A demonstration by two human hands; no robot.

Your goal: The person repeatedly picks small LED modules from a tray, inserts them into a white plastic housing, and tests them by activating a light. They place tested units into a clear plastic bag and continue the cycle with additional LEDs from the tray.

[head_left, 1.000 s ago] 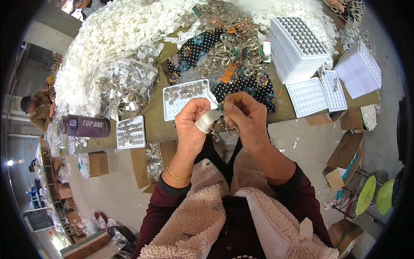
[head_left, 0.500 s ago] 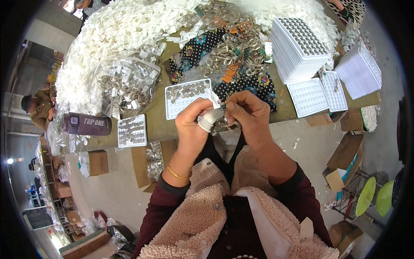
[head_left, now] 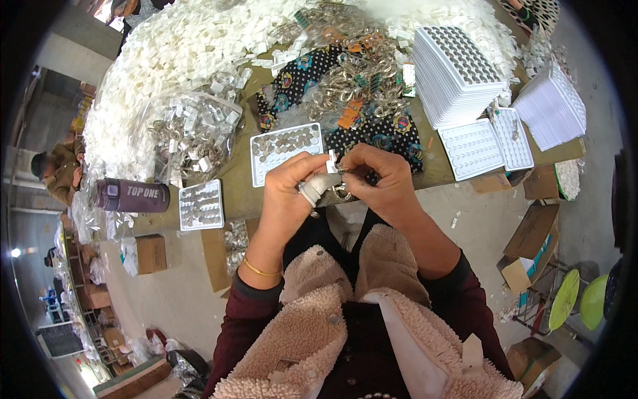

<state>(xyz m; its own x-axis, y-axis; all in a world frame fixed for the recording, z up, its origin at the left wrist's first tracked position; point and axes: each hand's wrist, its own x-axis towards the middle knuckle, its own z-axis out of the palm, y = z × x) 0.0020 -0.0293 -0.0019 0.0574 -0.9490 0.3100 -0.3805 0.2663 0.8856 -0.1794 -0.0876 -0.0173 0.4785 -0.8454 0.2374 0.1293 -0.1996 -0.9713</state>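
Observation:
My left hand [head_left: 287,189] is closed in a pinch on a small white plastic piece [head_left: 331,161]. One of its fingers has a greyish-white wrap [head_left: 314,189]. Against that piece, my right hand [head_left: 384,183] pinches a small metal part, mostly hidden by the fingers. Shiny loops [head_left: 341,193] hang just under the fingertips. Both hands meet over the near table edge, in front of a black dotted cloth [head_left: 407,147] bearing a tangle of metal rings [head_left: 362,76]. Beside the left hand lies a white tray [head_left: 260,177] with several round grey discs.
A purple bottle [head_left: 136,195] and a second disc tray [head_left: 201,205] stand left, by a clear bag of small parts [head_left: 199,130]. Stacked white trays [head_left: 445,86] rise at right. White pieces [head_left: 179,60] are heaped behind. Cardboard boxes [head_left: 531,239] sit on the floor.
The white piece now stands more upright between my fingertips. My right fingers have curled in closer to it, and my left hand has shifted slightly left.

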